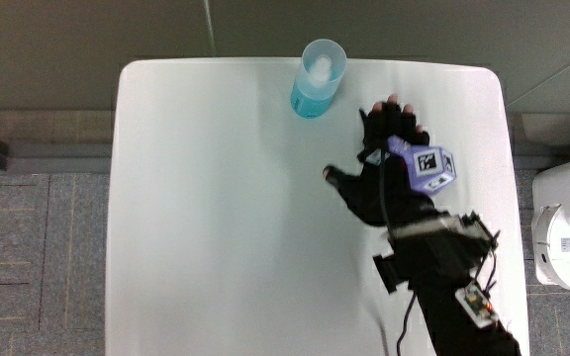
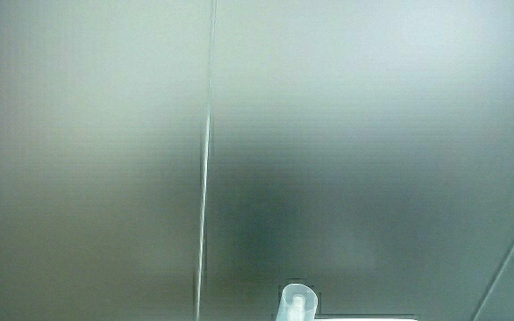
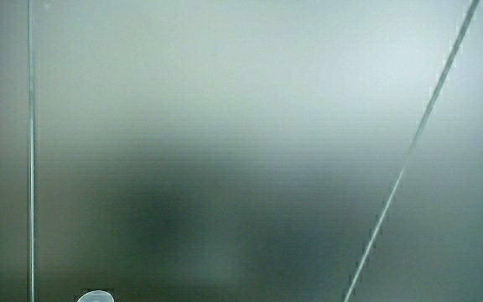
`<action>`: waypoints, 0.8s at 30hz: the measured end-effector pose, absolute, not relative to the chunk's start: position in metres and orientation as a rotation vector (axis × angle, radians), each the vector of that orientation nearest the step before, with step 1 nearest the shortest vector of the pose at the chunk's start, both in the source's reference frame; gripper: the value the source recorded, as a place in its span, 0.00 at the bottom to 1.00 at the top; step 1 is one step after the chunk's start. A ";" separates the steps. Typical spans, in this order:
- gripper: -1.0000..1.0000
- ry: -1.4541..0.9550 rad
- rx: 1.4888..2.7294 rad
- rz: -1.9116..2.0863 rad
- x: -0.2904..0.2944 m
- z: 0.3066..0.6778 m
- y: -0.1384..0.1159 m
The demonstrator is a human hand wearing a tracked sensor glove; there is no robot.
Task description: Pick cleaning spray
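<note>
The cleaning spray (image 1: 317, 78) is a pale blue bottle with a clear cap, standing upright on the white table (image 1: 216, 218) near the table's edge farthest from the person. The hand (image 1: 382, 158) in its black glove lies over the table, nearer to the person than the bottle and a short way beside it, apart from it. Its fingers are spread and hold nothing. The patterned cube (image 1: 429, 165) sits on its back. Both side views show mostly a pale wall; only the bottle's cap (image 2: 296, 300) (image 3: 96, 297) peeks in.
A white appliance (image 1: 568, 229) stands on the floor beside the table. Grey carpet (image 1: 38, 257) surrounds the table. Cables and a small device (image 1: 478, 302) are strapped along the forearm.
</note>
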State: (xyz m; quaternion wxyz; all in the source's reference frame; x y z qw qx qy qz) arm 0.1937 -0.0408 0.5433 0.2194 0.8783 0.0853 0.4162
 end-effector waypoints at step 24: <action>0.50 0.176 1.956 2.022 0.213 0.591 -0.046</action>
